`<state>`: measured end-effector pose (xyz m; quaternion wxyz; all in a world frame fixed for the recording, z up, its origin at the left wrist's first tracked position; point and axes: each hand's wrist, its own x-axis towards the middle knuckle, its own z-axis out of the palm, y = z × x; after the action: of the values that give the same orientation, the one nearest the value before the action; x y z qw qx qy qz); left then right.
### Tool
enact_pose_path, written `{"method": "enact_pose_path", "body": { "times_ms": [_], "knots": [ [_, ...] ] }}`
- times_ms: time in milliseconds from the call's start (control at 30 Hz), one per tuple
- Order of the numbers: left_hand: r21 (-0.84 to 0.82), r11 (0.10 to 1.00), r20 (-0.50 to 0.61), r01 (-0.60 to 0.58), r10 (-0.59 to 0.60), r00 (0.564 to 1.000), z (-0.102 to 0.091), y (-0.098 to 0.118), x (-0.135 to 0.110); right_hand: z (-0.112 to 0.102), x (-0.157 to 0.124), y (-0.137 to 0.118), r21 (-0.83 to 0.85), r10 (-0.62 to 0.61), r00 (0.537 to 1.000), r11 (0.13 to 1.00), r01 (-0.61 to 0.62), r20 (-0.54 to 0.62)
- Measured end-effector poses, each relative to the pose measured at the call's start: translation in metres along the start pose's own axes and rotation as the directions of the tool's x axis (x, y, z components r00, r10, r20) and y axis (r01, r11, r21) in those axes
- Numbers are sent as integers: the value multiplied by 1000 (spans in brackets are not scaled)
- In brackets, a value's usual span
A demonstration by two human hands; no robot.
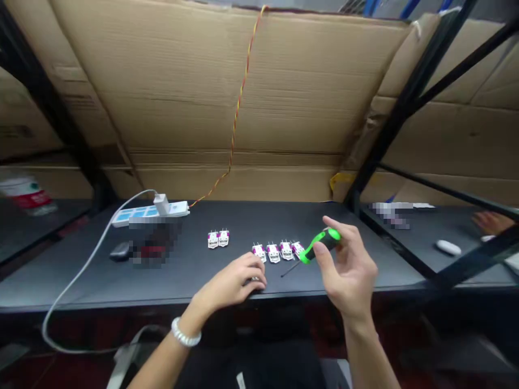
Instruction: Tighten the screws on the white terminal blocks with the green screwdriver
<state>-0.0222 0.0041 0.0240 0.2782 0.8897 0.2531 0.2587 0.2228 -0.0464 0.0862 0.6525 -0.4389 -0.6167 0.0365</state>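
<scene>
The left forearm slants up and rightward from the bottom edge, the left hand palm down with fingers curled under. The right forearm rises more steeply; the right hand grips, its index finger reaching above the bent thumb.

The camera is worn on the person's head and faces forward and down across the desk. At close range, the lower part of the view takes in the left hand and the right hand. The wide field extends to the cardboard behind, between the left post and the right post, both slanting outward towards the top.
</scene>
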Motion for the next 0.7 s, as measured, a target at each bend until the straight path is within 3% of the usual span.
{"method": "enact_pose_path", "body": {
  "times_ms": [367,700],
  "knots": [
    [194,981,11,29,-32,999,-19,-10,-11,-1,1,-3,23,-4,1000,1000,3,10],
    [311,949,-40,54,-43,998,-19,-16,-11,-3,2,-3,38,-16,1000,999,16,13]
  ]
}}
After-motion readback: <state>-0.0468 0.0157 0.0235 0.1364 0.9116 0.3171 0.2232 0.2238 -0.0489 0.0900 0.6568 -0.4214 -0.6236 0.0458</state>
